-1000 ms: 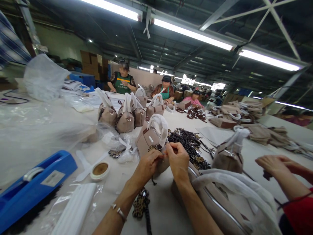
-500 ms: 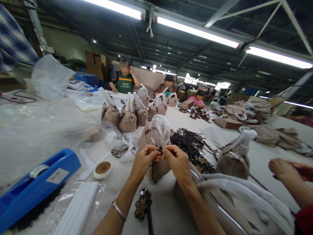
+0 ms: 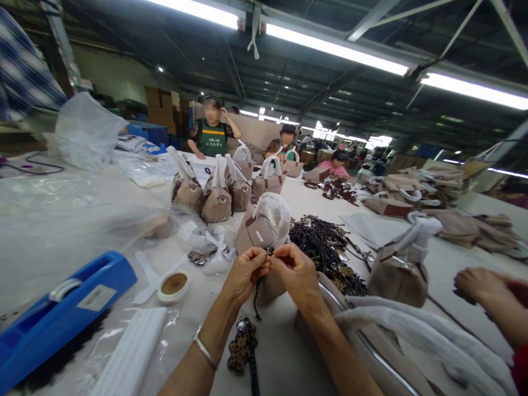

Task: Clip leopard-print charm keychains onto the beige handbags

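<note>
My left hand [image 3: 246, 272] and my right hand [image 3: 295, 271] meet in a pinch at a small dark clasp [image 3: 270, 251] on a beige handbag [image 3: 260, 231] standing in front of me. A thin dark cord [image 3: 256, 300] hangs down from my left fingers. The bag's handle is wrapped in white paper [image 3: 275, 212]. A leopard-print charm [image 3: 242, 346] lies on the table below my wrists. A second beige bag [image 3: 371, 341] with a wrapped handle lies under my right forearm.
A heap of dark chains [image 3: 325, 247] lies behind the bag. Several finished bags [image 3: 214, 198] stand further back. A blue tape dispenser [image 3: 61, 308] and a tape roll [image 3: 174, 286] sit at left. A co-worker's hand [image 3: 480, 286] is at right; other people work at the far end.
My hands have stayed pinched at the bag's clasp, shifting slightly. The dark cord now hangs from my left fingers. The co-worker's hand at right has drawn a little to the right.
</note>
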The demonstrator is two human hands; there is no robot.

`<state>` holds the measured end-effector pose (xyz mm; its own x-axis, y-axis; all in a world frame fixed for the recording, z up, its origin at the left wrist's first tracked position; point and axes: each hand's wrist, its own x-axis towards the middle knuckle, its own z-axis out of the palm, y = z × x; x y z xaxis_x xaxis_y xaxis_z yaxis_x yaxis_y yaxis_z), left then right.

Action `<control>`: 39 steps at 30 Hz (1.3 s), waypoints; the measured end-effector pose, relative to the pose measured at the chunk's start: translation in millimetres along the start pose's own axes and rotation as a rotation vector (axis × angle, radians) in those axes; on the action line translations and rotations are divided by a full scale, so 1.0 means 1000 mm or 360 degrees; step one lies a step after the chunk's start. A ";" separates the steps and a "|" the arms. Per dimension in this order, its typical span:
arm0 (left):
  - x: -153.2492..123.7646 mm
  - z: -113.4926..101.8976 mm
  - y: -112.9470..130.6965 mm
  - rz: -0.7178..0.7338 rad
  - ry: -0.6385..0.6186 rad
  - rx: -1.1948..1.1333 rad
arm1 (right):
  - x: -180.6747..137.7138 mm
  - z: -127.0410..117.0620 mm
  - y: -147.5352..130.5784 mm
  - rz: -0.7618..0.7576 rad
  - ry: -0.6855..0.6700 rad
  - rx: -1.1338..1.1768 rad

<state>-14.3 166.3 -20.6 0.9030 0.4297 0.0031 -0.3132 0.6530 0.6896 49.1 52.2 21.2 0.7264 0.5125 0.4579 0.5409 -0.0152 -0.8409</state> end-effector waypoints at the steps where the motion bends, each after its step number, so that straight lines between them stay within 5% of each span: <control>1: 0.001 0.000 -0.001 -0.0006 0.0001 0.0002 | 0.000 0.000 0.000 -0.0015 0.0010 -0.0029; 31: -0.001 0.001 -0.002 0.0090 0.0135 0.0300 | 0.002 0.001 -0.002 -0.0022 -0.0034 -0.0368; 39: -0.003 0.008 -0.003 0.0302 0.0092 0.0543 | 0.004 0.002 0.006 -0.0025 0.0026 -0.0432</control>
<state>-14.2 158.1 -16.8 0.8174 0.5635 0.1194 -0.3483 0.3184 0.8817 54.1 55.4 17.7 0.7223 0.5009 0.4769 0.6446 -0.2378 -0.7266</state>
